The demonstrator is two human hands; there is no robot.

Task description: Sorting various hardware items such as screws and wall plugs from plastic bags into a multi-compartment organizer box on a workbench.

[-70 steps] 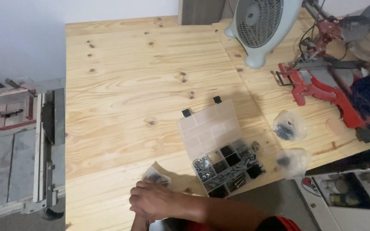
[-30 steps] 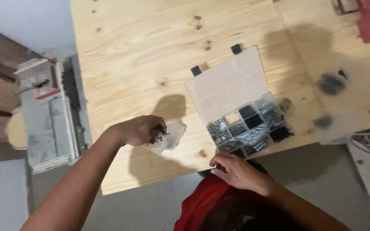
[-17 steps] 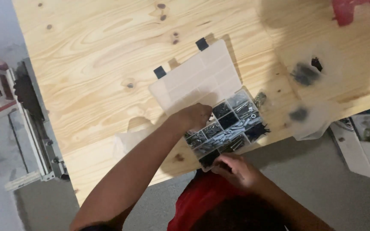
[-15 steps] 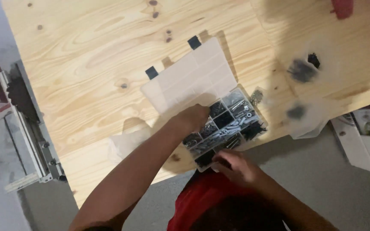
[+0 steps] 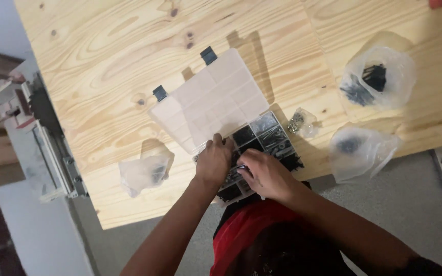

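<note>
A pale pine workbench filled most of the head view, with grey floor seen past its near edge. A metal-framed machine stood just beside the bench on the left. Near the front edge of the bench a clear plastic organiser box lay open, its lid folded back flat on the wood with two dark latches at the far side. The compartments of its tray were seen to be filled with small dark screws and fittings.

Three clear plastic bags were spread about it: a large one holding dark parts at the far right, another at the right by the bench edge, and a third to the left of the box. A small packet of pale screws lay just beside the tray on its right.

The left hand was laid on the tray's left part, fingers curled down into the compartments; what, if anything, was gripped could not be told. The right hand was placed beside it over the tray, fingertips pinched together on a small dark piece.
</note>
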